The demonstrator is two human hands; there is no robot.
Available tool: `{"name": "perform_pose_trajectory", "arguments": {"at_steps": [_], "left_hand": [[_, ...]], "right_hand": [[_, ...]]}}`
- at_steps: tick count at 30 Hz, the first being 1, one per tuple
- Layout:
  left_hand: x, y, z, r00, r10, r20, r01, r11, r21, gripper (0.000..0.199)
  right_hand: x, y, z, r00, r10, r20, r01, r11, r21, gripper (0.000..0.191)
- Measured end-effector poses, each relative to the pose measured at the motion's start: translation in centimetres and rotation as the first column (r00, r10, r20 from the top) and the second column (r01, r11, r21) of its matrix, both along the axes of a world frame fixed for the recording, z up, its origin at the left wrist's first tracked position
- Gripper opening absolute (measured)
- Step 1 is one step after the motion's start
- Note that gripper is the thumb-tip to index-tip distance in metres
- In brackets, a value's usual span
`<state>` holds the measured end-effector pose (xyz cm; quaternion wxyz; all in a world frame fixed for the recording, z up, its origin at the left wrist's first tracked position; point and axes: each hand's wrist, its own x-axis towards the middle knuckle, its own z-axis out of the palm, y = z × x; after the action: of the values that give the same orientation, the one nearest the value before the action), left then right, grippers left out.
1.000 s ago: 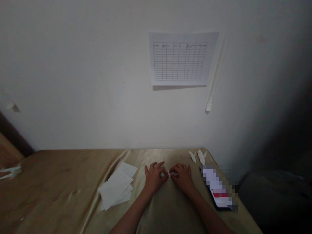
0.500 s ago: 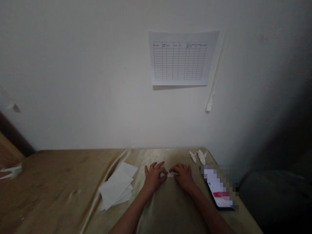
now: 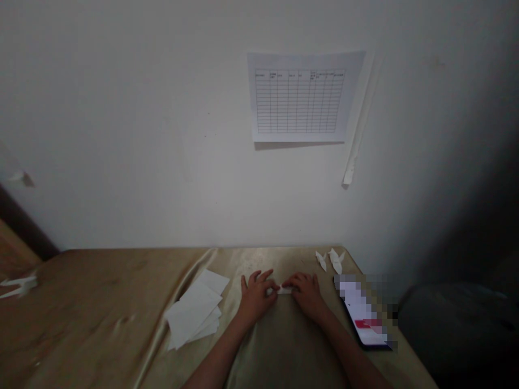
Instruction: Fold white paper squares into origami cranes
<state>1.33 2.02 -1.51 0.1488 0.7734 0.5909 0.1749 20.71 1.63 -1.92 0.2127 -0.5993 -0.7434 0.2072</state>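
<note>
Two-handed grip, left hand (image 3: 256, 297) and right hand (image 3: 306, 294), on folded paper (image 3: 284, 290).

A small folded paper (image 3: 285, 290) lies on the worktop (image 3: 101, 292), pressed between the left hand (image 3: 256, 297) and right hand (image 3: 305, 294). A paper stack (image 3: 193, 316) lies left; a phone (image 3: 365, 319) right; folded pieces (image 3: 331, 260) behind; a chart (image 3: 302, 97) on the wall.

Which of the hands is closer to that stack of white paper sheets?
Left. The left hand rests just right of the stack of white sheets; the right hand lies farther right, beyond the left one.
</note>
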Motion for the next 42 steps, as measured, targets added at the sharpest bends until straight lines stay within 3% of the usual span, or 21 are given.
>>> {"name": "perform_pose_trajectory", "arguments": {"at_steps": [4,10,19,30,36,42], "left_hand": [[0.5,0.0,0.0,0.999,0.03,0.015,-0.031,0.999,0.036,0.01],[0.8,0.0,-0.1,0.999,0.046,0.014,-0.047,0.997,0.069,0.011],[0.7,0.3,-0.1,0.999,0.048,-0.011,-0.047,0.998,0.029,0.01],[-0.2,0.8,-0.6,1.0,0.004,0.022,-0.004,1.0,-0.024,0.02],[-0.4,0.7,-0.8,1.0,0.003,0.007,-0.003,1.0,-0.014,0.021],[-0.6,0.1,-0.5,0.999,-0.03,-0.02,0.031,0.999,0.027,0.023]], "right_hand": [[-0.4,-0.2,0.0,0.999,-0.03,-0.017,0.031,0.998,0.059,0.025],[-1.0,-0.1,-0.6,0.997,-0.075,0.036,0.071,0.993,0.099,0.018],[-0.8,0.1,-0.4,0.996,-0.063,0.059,0.06,0.997,0.05,0.023],[0.3,-0.1,0.5,0.999,0.022,0.043,-0.021,0.999,-0.025,0.044],[0.4,-0.2,0.3,0.999,0.035,0.017,-0.035,0.999,-0.004,0.047],[0.5,-0.4,-0.4,0.998,0.033,0.062,-0.038,0.997,0.072,0.037]]}}
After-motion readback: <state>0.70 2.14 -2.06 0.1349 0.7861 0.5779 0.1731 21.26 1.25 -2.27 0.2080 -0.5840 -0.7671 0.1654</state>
